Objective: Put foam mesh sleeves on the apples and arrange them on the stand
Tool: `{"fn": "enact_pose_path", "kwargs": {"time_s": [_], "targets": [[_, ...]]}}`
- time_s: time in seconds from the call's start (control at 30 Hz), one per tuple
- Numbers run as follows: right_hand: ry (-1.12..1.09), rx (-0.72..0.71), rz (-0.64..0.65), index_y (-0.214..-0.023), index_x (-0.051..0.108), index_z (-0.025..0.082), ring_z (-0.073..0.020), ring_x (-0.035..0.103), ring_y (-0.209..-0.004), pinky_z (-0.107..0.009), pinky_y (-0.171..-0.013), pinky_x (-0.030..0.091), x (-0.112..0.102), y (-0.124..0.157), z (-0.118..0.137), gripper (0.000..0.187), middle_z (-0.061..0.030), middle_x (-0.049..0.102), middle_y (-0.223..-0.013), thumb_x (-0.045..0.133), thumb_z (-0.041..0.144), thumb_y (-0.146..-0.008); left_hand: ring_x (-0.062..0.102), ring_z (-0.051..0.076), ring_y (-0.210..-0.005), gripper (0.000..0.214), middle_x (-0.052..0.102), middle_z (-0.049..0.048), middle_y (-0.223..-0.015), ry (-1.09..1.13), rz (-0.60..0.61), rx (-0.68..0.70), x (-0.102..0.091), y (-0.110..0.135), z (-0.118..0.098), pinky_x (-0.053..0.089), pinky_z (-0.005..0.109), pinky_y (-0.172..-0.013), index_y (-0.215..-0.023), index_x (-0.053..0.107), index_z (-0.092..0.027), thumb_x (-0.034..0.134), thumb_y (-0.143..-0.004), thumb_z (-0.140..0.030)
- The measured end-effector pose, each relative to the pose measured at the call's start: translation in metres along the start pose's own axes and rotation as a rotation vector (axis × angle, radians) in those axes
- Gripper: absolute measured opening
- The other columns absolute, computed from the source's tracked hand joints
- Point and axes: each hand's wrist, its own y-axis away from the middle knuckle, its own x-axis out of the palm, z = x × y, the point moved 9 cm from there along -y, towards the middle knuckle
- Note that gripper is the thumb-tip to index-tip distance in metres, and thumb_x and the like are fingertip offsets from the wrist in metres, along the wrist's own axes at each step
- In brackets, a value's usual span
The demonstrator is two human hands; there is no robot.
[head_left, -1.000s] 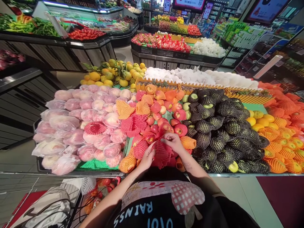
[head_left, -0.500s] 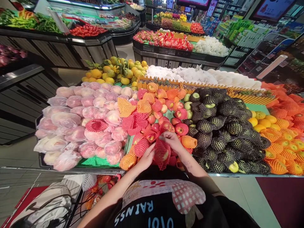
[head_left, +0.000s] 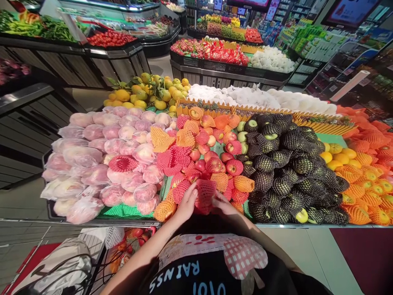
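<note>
Close to my body I hold up a red foam fruit net [head_left: 205, 193] between both hands, in front of the apple pile. My left hand [head_left: 186, 203] grips its left side with fingers closed. My right hand [head_left: 224, 205] holds its right side, its fingers partly hidden behind the net. Whether an apple sits inside the net's lower part I cannot tell. Just beyond lie red apples [head_left: 214, 165], some bare and some in red or orange nets. A loose bunch of red foam nets [head_left: 173, 159] and an orange net [head_left: 161, 139] rest left of them.
Plastic-wrapped pinkish fruit [head_left: 92, 174] fills the left of the stand. Dark-netted green fruit [head_left: 281, 180] is heaped at right, with orange fruit [head_left: 340, 157] beyond. A low yellow fence [head_left: 264, 114] runs behind. A cart with a white bag [head_left: 64, 262] stands at lower left.
The red net has been raised upright and now hides its contents. My right hand has come down from the net's top to its right side. My left hand has shifted slightly left.
</note>
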Motion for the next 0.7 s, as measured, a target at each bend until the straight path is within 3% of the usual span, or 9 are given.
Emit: {"fn": "enact_pose_path", "kwargs": {"time_s": [0.1,0.17,0.27,0.33,0.47,0.57,0.7], "targets": [[0.046,-0.076,-0.041,-0.122,0.063,0.028,-0.0245,0.069,-0.103,-0.042,-0.093,0.054,-0.002,0.004,0.008,0.067,-0.0035,0.074,-0.112,0.09,0.042,-0.062,0.056,0.032,-0.131,0.064,0.061,0.0201,-0.14,-0.187,0.158,0.184,0.01,0.005,-0.03,0.04,0.051,-0.115,-0.14,0.056,-0.014,0.047,-0.092,-0.056],[0.089,-0.149,-0.067,-0.122,0.061,0.027,-0.0247,0.067,-0.106,-0.044,-0.098,0.051,-0.004,0.004,0.017,0.073,-0.0044,0.073,-0.115,0.094,0.035,-0.057,0.057,0.034,-0.127,0.064,0.055,0.0217,-0.144,-0.32,0.221,0.335,0.016,0.012,-0.055,0.043,0.053,-0.11,-0.139,0.057,-0.015,0.054,-0.09,-0.057],[0.16,-0.266,-0.085,-0.122,0.058,0.026,-0.025,0.065,-0.109,-0.045,-0.102,0.047,-0.007,0.004,0.03,0.085,-0.0055,0.07,-0.12,0.098,0.024,-0.048,0.05,0.035,-0.129,0.05,0.051,0.0174,-0.145,-0.45,0.179,0.461,0.016,0.017,-0.083,0.041,0.055,-0.11,-0.123,0.069,-0.021,0.066,-0.085,-0.053],[0.195,-0.308,-0.089,-0.119,0.057,0.026,-0.0244,0.065,-0.105,-0.043,-0.098,0.048,-0.01,0.004,0.033,0.084,-0.0049,0.069,-0.116,0.098,0.022,-0.046,0.053,0.031,-0.122,0.029,0.058,0.0142,-0.13,-0.378,0.156,0.476,0.013,0.017,-0.092,0.044,0.049,-0.107,-0.104,0.076,-0.022,0.068,-0.087,-0.043],[0.228,-0.325,-0.093,-0.113,0.057,0.026,-0.0216,0.064,-0.095,-0.039,-0.089,0.049,-0.015,0.005,0.033,0.08,-0.0019,0.068,-0.108,0.098,0.024,-0.045,0.062,0.023,-0.105,0.023,0.065,0.0118,-0.11,-0.052,0.257,0.366,0.012,0.013,-0.087,0.052,0.036,-0.094,-0.09,0.077,-0.018,0.068,-0.088,-0.038],[0.203,-0.318,-0.091,-0.115,0.057,0.027,-0.0215,0.064,-0.097,-0.038,-0.09,0.049,-0.02,0.006,0.036,0.08,-0.0017,0.068,-0.109,0.098,0.027,-0.046,0.065,0.022,-0.096,0.032,0.07,0.01,-0.105,0.063,0.187,0.217,-0.001,0.005,-0.071,0.052,0.033,-0.086,-0.09,0.076,-0.017,0.073,-0.083,-0.048],[0.155,-0.29,-0.057,-0.12,0.06,0.028,-0.0217,0.063,-0.105,-0.039,-0.099,0.046,-0.021,0.008,0.039,0.077,-0.0014,0.068,-0.114,0.095,0.035,-0.052,0.054,0.013,-0.065,0.047,0.063,-0.0001,-0.069,0.226,0.181,-0.017,-0.003,-0.001,-0.04,0.047,0.025,-0.065,-0.078,0.071,-0.016,0.075,-0.074,-0.063]]}}
